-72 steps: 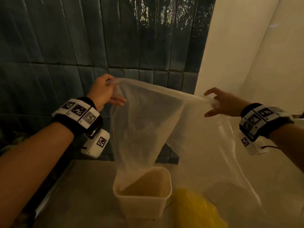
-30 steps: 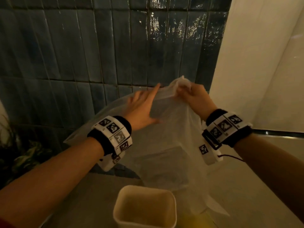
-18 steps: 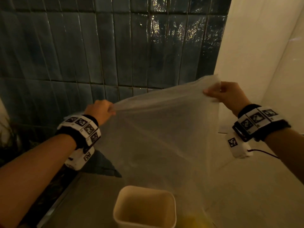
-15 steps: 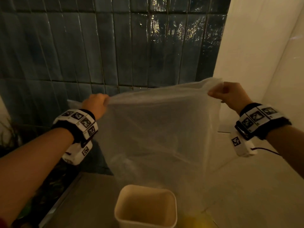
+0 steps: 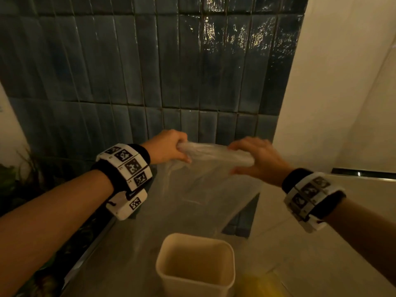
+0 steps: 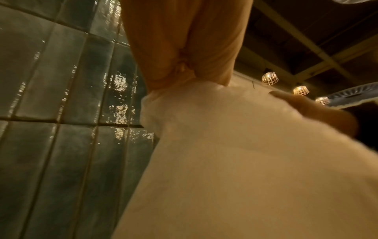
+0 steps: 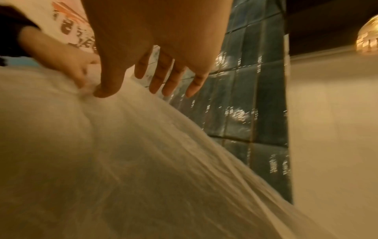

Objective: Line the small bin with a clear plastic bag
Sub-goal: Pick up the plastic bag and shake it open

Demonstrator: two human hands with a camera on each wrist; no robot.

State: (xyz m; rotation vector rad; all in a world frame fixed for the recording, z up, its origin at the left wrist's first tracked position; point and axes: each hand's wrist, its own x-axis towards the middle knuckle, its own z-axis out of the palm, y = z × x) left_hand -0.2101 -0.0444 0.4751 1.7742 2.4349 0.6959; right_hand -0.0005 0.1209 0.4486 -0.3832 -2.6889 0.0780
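Observation:
A clear plastic bag (image 5: 203,189) hangs over a small cream bin (image 5: 162,251) that stands open on the counter. My left hand (image 5: 182,151) grips the bag's bunched top edge in a fist; the left wrist view shows that left hand (image 6: 184,64) closed on the bag (image 6: 245,161). Close beside it, my right hand (image 5: 250,155) lies over the same edge. In the right wrist view the right hand (image 7: 114,77) has straight, spread fingers, and its thumb touches the bag (image 7: 143,161) next to the left hand's fingers (image 7: 79,76). The bag's bottom hangs behind the bin.
A dark blue tiled wall (image 5: 150,71) rises right behind the counter (image 5: 310,254), with a pale wall (image 5: 342,82) at the right. Something yellow (image 5: 259,284) lies to the right of the bin. Plants (image 5: 12,181) sit low at the left.
My hands, which held the bag stretched wide and high, have come together and dropped lower. The top edge is now bunched between them, and the right hand's fingers have straightened.

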